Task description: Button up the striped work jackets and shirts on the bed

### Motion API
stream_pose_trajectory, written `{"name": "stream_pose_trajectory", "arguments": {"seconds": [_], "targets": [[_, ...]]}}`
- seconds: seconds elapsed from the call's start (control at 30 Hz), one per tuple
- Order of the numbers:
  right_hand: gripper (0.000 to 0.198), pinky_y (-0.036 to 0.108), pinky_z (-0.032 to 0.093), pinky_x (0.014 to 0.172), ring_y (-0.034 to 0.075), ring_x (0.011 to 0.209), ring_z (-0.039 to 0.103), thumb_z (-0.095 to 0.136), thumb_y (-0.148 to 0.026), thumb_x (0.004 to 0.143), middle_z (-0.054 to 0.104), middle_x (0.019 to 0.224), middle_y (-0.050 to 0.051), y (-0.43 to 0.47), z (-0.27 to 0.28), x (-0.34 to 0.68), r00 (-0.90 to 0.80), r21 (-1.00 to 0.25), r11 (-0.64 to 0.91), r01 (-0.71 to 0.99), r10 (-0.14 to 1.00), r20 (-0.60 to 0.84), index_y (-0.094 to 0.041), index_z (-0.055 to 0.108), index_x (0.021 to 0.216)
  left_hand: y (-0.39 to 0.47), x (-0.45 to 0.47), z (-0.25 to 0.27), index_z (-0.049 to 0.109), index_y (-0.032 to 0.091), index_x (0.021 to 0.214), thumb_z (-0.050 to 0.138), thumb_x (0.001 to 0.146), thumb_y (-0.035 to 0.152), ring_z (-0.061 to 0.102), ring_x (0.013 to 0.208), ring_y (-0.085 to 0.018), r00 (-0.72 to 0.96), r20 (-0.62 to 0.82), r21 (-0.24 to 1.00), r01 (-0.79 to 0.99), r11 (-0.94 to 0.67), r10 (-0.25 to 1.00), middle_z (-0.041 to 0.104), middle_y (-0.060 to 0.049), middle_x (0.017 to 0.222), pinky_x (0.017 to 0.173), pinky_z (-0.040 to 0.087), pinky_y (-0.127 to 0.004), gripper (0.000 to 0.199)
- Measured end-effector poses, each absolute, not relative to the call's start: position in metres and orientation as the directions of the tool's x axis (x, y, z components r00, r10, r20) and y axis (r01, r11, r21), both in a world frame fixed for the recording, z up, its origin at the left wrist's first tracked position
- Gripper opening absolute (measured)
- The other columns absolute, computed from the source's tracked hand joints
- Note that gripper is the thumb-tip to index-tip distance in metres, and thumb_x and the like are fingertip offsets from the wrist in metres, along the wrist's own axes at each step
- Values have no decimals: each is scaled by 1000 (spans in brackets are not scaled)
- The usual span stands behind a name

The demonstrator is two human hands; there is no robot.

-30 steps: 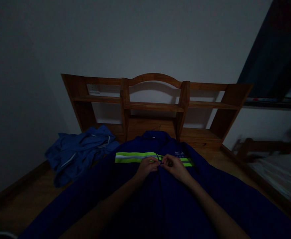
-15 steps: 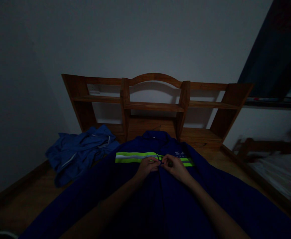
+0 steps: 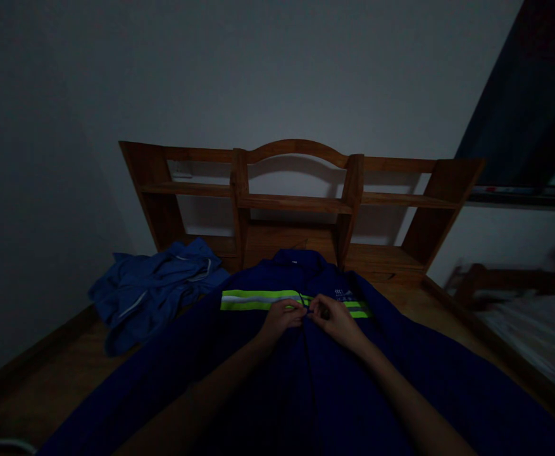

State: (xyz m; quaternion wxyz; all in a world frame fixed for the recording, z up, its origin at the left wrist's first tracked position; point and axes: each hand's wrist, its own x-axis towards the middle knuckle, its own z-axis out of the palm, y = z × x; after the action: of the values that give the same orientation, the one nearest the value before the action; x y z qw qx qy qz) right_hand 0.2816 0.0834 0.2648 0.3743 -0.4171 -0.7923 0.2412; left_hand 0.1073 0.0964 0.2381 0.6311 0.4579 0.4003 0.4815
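A dark blue work jacket (image 3: 268, 367) lies spread out, its collar pointing away from me and its sleeves reaching to both sides. Across its chest runs a yellow-green reflective stripe (image 3: 249, 300). My left hand (image 3: 281, 318) pinches the edge of the front opening at stripe height. Right beside it, my right hand (image 3: 336, 322) pinches the other side of that opening, with the fingertips of both hands almost touching. Any button or fastener between the fingers is too small and dark to make out. A white printed logo (image 3: 343, 294) shows above my right hand.
A crumpled lighter blue garment (image 3: 158, 285) lies to the left on the wooden surface (image 3: 63, 373). Behind the jacket stands a wooden shelf unit (image 3: 296, 204) against the wall. White bedding or cloth (image 3: 538, 335) is at the right, beyond a wooden edge.
Both hands keep pinching the jacket front at the same place, with hardly any finger movement. The view has shifted very slightly.
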Motion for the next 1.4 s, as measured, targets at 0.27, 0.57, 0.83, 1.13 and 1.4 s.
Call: {"name": "stream_pose_trajectory", "arguments": {"seconds": [0.27, 0.57, 0.83, 1.13, 1.4], "targets": [[7, 21, 39, 58, 12, 64, 55, 56, -19, 78, 59, 72, -2, 81, 270, 282, -373, -683, 536, 497, 842, 389, -19, 56, 85, 95, 108, 241, 63, 12, 75, 78, 56, 30, 64, 67, -16, 227, -68, 962, -243, 124, 971, 67, -5, 70, 68, 52, -29, 30], [6, 20, 38, 58, 11, 65, 55, 56, -18, 79, 58, 72, -2, 81, 268, 281, -373, -683, 532, 501, 844, 385, -19, 55, 85, 93, 108, 245, 63, 12, 73, 79, 53, 29, 63, 64, -15, 210, -89, 961, -239, 140, 974, 67, -4, 68, 65, 51, -28, 31], [7, 20, 37, 56, 11, 62, 53, 57, -20, 79, 56, 69, -3, 82, 268, 282, -376, -676, 526, 516, 848, 373, -19, 55, 85, 99, 108, 235, 62, 11, 74, 80, 52, 32, 64, 64, -17, 225, -79, 955, -263, 138, 971, 67, -5, 68, 65, 51, -30, 35], [6, 20, 37, 57, 11, 63, 54, 56, -21, 80, 57, 70, -3, 81, 266, 281, -374, -667, 528, 525, 848, 377, -19, 55, 85, 98, 107, 237, 62, 12, 75, 79, 55, 30, 64, 65, -16, 221, -77, 960, -245, 131, 972, 67, -5, 69, 66, 52, -30, 32], [9, 22, 40, 62, 12, 68, 57, 51, -25, 85, 61, 75, -1, 82, 269, 281, -371, -663, 534, 525, 845, 386, -19, 58, 85, 95, 108, 239, 61, 11, 75, 78, 55, 29, 64, 66, -17, 207, -75, 961, -247, 126, 975, 67, -6, 71, 68, 52, -31, 32]]}}
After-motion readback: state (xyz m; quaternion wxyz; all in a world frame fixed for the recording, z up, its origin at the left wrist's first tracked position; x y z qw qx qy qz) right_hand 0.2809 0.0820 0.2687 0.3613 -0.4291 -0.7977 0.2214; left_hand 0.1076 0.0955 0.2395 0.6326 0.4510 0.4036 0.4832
